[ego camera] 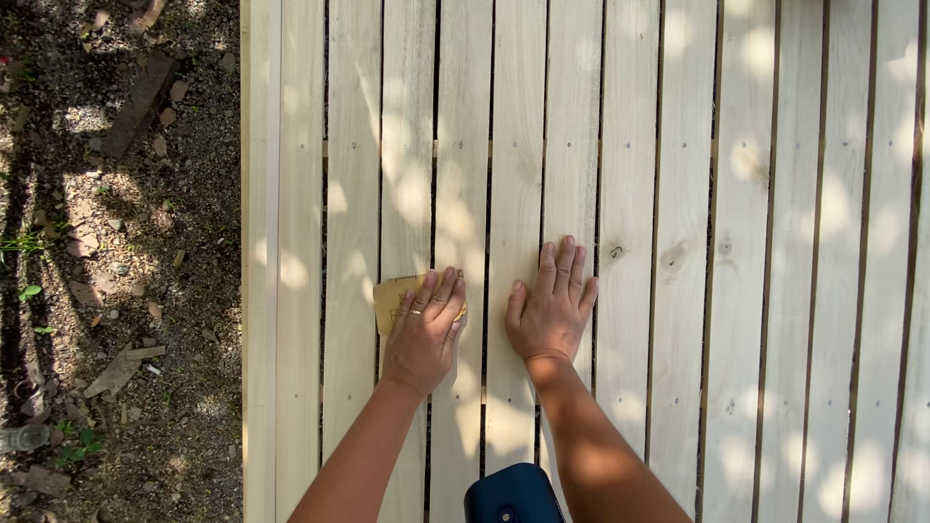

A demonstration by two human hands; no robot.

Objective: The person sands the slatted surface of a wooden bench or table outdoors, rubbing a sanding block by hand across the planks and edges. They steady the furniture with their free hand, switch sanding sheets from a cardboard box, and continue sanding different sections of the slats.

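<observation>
Roughly mid-sanding, I'd judge: pale slatted wood panel [630, 145] fills the view over bare dirt. Right hand [550, 310] lies flat, fingers spread, bracing a slat. Left hand [423, 334] presses tan sandpaper sheet [392, 298] onto a slat, approx center-left. Next stroke needs firm pressure w/ the grain. No containers in view.

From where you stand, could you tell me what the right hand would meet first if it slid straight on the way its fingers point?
The right hand lies flat, fingers pointing up the pale wooden slats. Ahead I see only bare board and small nail heads, so the way looks free as far as the picture shows.
</observation>
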